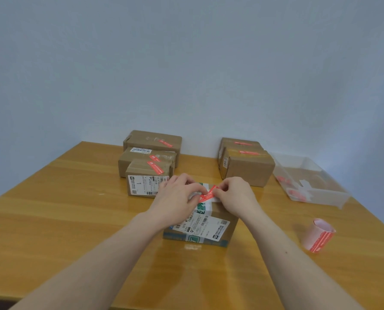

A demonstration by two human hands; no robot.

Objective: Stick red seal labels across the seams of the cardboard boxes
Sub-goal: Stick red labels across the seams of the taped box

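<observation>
While five cardboard boxes at the back of the wooden table [52, 198] already carried red seals, the sixth was only being sealed, so the task looked, as a judgement, nearly finished. From the head view, a stack of three sealed boxes [149, 157] stood at the back left, each with a red strip slanting over its taped top, and a pair of sealed boxes [246, 163] stood at the back right with strips lying roughly side to side. The near box [200, 224] sat at the table's middle, just in front of the left stack, with a white shipping label and green-printed tape on its top. Over that tape lay the red seal label [207, 193], its long axis running diagonally from near-left to far-right, crossing the tape line that ran away from the viewer. Its far-right end was lifted off the box, so it was not fully pressed down. The left hand [177, 195] rested on the box top with fingers curled, the fingertips holding down the label's near-left end. The right hand [235, 194] pinched the raised far-right end between thumb and fingers. What remained, by my reading, was to lower and smooth that end. A roll of red labels [318, 236] stood near the right edge, and a clear plastic bin [320, 193] with red scraps sat beyond it.
</observation>
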